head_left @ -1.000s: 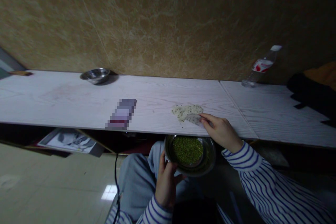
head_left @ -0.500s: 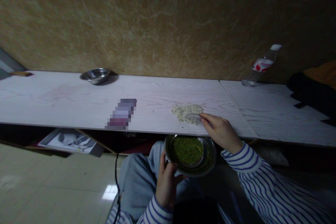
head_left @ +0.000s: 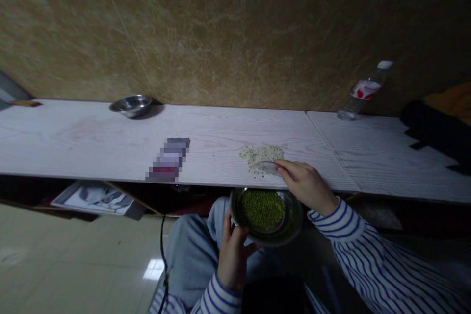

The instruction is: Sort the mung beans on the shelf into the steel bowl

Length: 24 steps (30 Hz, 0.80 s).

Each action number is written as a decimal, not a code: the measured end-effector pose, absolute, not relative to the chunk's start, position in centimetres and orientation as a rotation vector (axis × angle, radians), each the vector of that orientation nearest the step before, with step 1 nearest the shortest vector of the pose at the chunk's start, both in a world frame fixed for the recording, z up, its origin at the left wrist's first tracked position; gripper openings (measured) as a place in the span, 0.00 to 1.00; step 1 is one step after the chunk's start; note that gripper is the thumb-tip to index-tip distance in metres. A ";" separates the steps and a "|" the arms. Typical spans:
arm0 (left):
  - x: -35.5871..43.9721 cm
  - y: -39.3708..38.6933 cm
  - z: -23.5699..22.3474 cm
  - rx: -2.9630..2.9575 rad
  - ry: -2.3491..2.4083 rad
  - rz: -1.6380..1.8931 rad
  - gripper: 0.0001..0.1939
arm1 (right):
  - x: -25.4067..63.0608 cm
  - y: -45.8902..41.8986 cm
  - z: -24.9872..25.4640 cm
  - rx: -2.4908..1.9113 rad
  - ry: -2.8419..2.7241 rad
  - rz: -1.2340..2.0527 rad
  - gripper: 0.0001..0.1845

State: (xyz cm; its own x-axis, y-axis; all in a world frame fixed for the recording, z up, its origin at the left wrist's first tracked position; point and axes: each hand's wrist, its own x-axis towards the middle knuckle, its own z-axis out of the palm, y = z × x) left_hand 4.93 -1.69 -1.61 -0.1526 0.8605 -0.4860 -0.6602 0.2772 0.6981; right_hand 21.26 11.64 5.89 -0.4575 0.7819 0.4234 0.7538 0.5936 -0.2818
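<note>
My left hand (head_left: 234, 255) grips the near left rim of a metal bowl (head_left: 294, 213), with the thumb on the wall. Small green beans (head_left: 262, 210), like mung beans, lie in the bowl, which is just below the table's front edge, over my lap. On the tabletop above it is a thin spread of white grains (head_left: 270, 151) dotted with dark specks, like rice with some beans. My right hand (head_left: 311, 184) pinches a greyish spoon (head_left: 265, 167); its bowl rests at the near side of the grains.
The long pale wooden table (head_left: 206, 125) runs along a tiled wall. A small metal bowl (head_left: 131, 106) stands at the back left, with a blurred flat object (head_left: 168, 159) nearer. At the right are a plastic bottle (head_left: 362, 93) and dark cloth (head_left: 434, 127). An open drawer (head_left: 93, 198) shows below.
My right hand has drawn the spoon slightly toward me and left across the grains. My left hand keeps its hold on the bowl. The view has shifted slightly.
</note>
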 end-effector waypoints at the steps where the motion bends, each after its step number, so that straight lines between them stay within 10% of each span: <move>1: 4.9 -1.7 -1.6 0.233 1.084 1.349 0.32 | 21.2 11.6 5.8 -1.218 -2.311 0.078 0.15; 24: 5.2 -1.7 -2.1 0.219 1.084 1.343 0.31 | 23.3 9.9 5.6 -1.244 -2.255 0.110 0.14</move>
